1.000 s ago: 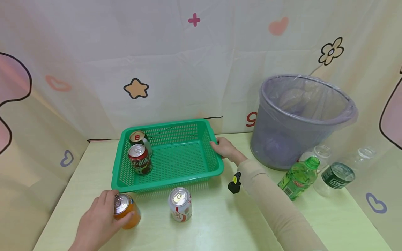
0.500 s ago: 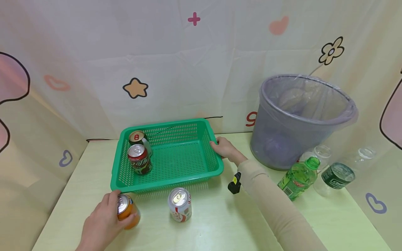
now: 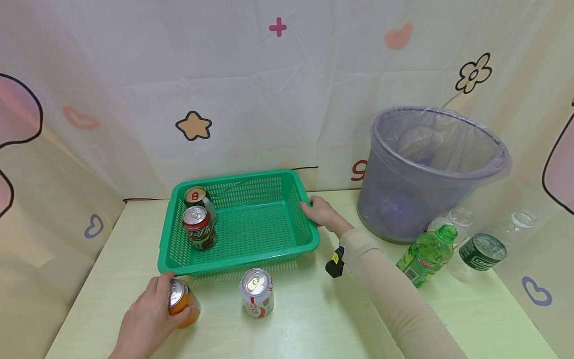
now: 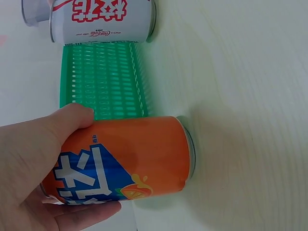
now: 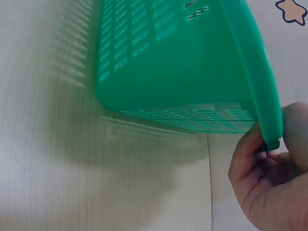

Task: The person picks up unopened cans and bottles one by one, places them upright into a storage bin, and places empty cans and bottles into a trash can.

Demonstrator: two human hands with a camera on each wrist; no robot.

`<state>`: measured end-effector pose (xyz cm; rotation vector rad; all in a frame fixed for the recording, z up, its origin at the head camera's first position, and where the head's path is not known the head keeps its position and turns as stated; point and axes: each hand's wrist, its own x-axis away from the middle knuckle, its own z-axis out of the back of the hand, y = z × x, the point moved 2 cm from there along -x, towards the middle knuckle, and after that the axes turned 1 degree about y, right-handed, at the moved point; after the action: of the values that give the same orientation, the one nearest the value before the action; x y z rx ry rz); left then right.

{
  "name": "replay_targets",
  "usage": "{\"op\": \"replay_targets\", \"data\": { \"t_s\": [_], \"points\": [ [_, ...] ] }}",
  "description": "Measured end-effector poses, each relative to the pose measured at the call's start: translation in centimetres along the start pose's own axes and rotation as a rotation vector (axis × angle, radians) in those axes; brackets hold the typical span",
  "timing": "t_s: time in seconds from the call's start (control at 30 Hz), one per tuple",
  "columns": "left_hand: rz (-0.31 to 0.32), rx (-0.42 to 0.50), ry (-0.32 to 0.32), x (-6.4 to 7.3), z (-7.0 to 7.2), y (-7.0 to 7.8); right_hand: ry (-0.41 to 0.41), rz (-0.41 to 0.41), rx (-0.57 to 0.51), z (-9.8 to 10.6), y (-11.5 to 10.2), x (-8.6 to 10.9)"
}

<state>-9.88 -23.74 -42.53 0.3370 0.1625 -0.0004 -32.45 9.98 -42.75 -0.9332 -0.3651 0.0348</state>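
Observation:
My left hand (image 3: 145, 316) holds an orange soda can (image 4: 130, 159) near its top, thumb on one side and fingers on the other. The can is upright at the basket's front left corner. My right hand (image 3: 322, 212) grips the right rim of the green plastic basket (image 3: 251, 229), fingers curled under the edge in the right wrist view. Inside the basket's left end stand a dark red can (image 3: 200, 229) and, behind it, a dark-topped can (image 3: 197, 196). A white Coca-Cola can (image 3: 257, 294) stands in front of the basket.
A purple-grey mesh bin (image 3: 394, 199) with a clear liner stands at the back right. Beside it are a green bottle (image 3: 426, 257) and clear bottles, one with a green label (image 3: 483, 251). A patterned curtain (image 3: 251, 99) hangs behind the table (image 3: 309, 319).
My left hand has shifted slightly to the right around the orange soda can. The basket, my right hand and the other cans look unmoved.

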Motion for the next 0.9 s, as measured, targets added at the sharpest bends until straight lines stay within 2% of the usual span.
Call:
{"op": "replay_targets", "data": {
  "t_s": [0.9],
  "points": [
    [-0.050,-0.035,-0.052,0.0,1.3,0.1,-0.006,0.009,0.017,0.1,-0.3,0.4]
  ]
}}
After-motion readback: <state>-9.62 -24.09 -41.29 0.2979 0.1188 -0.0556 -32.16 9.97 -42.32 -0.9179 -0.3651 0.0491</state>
